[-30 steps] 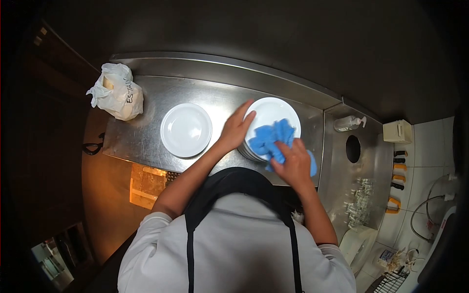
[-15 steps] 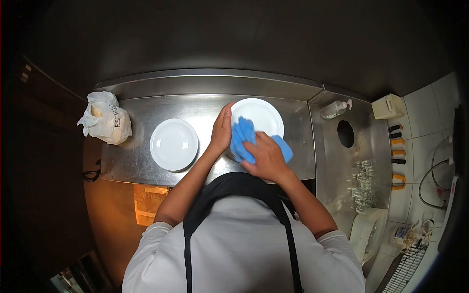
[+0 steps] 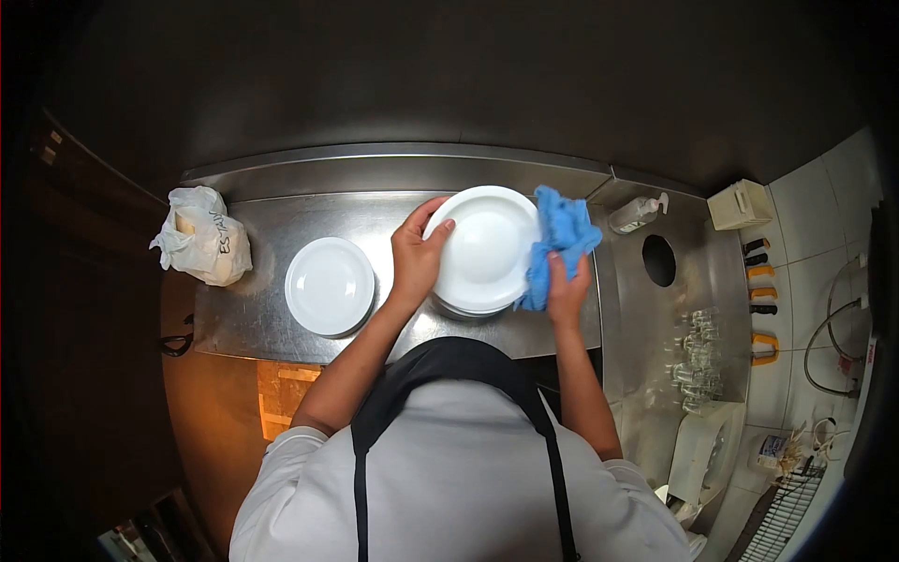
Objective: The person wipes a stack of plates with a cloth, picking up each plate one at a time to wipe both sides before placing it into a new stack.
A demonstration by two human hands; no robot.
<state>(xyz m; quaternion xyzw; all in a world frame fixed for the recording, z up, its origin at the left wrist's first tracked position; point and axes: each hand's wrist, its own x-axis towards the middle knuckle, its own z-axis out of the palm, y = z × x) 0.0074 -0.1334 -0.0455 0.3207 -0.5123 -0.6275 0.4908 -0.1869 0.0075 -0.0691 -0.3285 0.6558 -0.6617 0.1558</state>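
My left hand (image 3: 418, 255) grips the left rim of a white plate (image 3: 485, 247), its thumb lying on top of the rim. Beneath that plate, more white plates (image 3: 468, 310) show as a stack, mostly hidden. A crumpled blue cloth (image 3: 560, 234) is bunched in my right hand (image 3: 567, 292), against the right edge of the held plate. Left of my left forearm stands another stack of white plates (image 3: 330, 285) on the steel counter (image 3: 253, 314).
A white plastic bag (image 3: 211, 239) with handwriting sits at the counter's left end. On the right are a spray bottle (image 3: 638, 214), a round hole (image 3: 659, 260) in the steel, several upturned glasses (image 3: 698, 361), and knives (image 3: 763, 292) along the tiled wall.
My right hand and the cloth have moved from over the plate's face to its right edge. My left hand's thumb now lies over the rim, and the plate appears raised off the stack.
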